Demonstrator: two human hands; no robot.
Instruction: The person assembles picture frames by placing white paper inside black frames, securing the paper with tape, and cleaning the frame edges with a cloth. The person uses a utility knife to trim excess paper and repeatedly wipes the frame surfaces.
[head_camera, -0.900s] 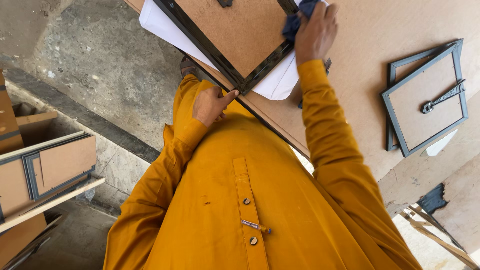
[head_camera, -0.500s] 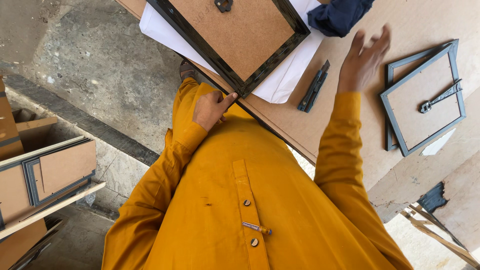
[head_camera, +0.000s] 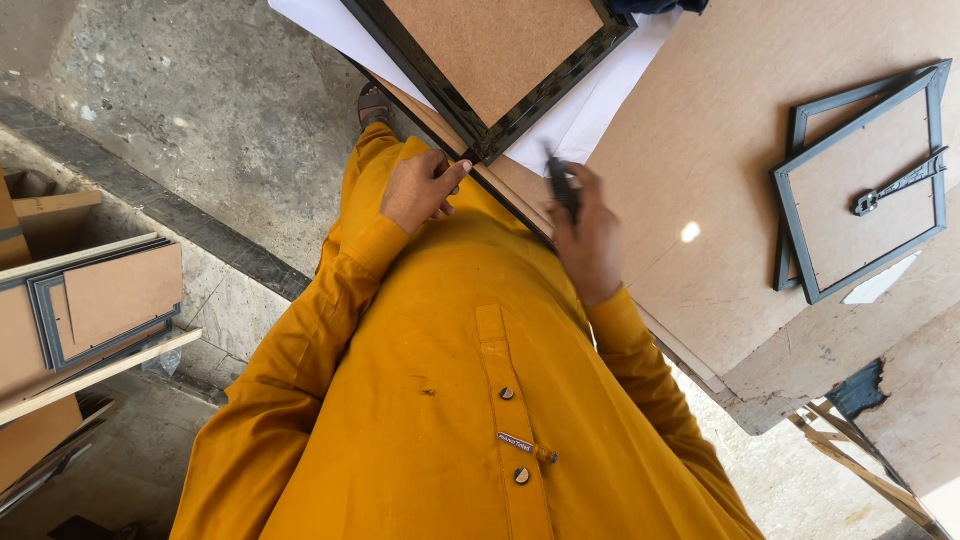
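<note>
Right hand (head_camera: 590, 240) back from far side of board, now grasping dark tool (head_camera: 563, 188) — long axis aimed at black frame (head_camera: 495, 60) just ahead. Left hand (head_camera: 420, 188), fingers loosely curled, touches frame's near corner.

Three frames (head_camera: 497, 62) (backs up), one tool (head_camera: 563, 187).

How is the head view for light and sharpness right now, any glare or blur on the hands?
Head view: even daylight, no harsh glare, only a small bright spot on the brown board. Right hand with its dark tool is slightly soft; left hand and black frame are sharp. Frame cropped at the top.
</note>
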